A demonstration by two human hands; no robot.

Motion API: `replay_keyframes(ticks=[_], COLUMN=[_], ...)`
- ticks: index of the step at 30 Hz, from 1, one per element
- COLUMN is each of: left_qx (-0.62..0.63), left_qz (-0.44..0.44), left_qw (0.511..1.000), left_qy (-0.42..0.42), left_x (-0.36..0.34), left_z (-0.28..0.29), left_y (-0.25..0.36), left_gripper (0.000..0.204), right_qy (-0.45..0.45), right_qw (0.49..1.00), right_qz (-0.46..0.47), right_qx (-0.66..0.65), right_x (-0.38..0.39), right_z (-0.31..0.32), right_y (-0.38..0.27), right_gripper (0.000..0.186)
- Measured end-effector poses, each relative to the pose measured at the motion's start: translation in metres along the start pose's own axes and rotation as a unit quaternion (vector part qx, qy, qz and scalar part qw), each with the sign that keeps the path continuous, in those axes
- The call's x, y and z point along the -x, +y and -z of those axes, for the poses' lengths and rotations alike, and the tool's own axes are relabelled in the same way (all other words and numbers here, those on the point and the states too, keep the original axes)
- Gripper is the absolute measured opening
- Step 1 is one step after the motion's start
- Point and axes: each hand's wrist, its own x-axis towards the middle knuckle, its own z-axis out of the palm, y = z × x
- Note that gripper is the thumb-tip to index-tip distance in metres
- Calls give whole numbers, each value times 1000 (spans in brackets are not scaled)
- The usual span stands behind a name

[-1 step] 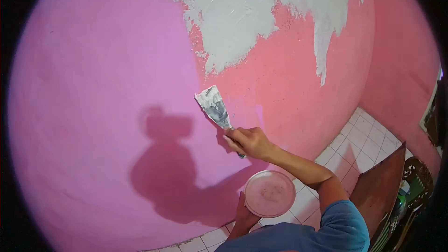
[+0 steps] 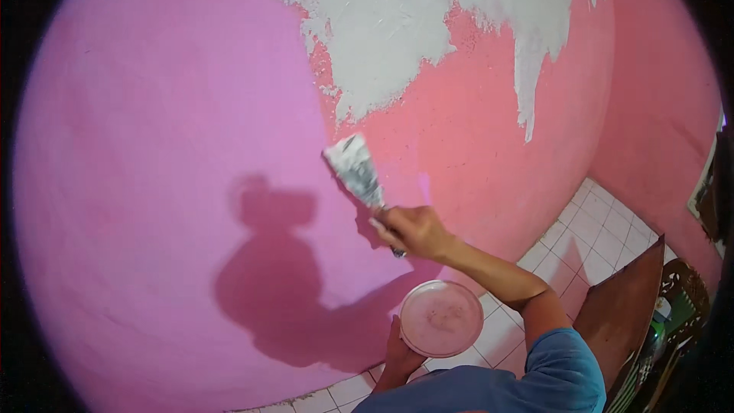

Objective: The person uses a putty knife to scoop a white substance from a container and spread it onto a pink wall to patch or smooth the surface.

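Note:
My right hand [image 2: 417, 231] is closed round the handle of a putty knife [image 2: 358, 171], its blade pointing up and left. White filler smears the blade's broad end, which is at or close to the wall [image 2: 474, 115], near the line between the purple-pink and coral paint. Just above the blade is the lower edge of a rough patch of pale grey-white filler [image 2: 382, 38]. Lower down, my left hand [image 2: 401, 352] grips the left rim of a round, shallow pink lid [image 2: 442, 320] with darker specks on its face. Most of the left fingers are hidden under the lid.
White floor tiles [image 2: 585, 226] meet the wall at the lower right. On that side stand a brown wooden panel [image 2: 623, 302] and a dark carved piece of furniture [image 2: 692, 283] with green items beside it. My shadow [image 2: 271, 291] falls across the purple-pink wall.
The putty knife and my right hand have shifted slightly, the blade a little up and to the right. My left hand and the lid stay almost where they were.

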Motion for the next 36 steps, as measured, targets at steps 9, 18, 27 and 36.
replay_keyframes(ticks=[9, 18, 27, 36], left_qx=[49, 30, 673, 453], left_qz=[-27, -61, -5, 43], left_qw=[998, 996, 716, 890], left_qy=[-40, 51, -186, 23], left_x=[19, 43, 49, 69], left_z=[-50, -71, -39, -7], left_y=[-26, -1, -33, -13], left_gripper=[64, 64, 68, 68], right_qy=[202, -4, 205, 36], right_qw=[967, 998, 965, 992], right_qz=[-147, 3, -65, 8], right_qx=[54, 65, 150, 122], right_x=[-104, 4, -128, -57], right_z=[112, 58, 140, 25], right_y=[46, -15, 28, -23], right_gripper=[19, 20, 19, 22])
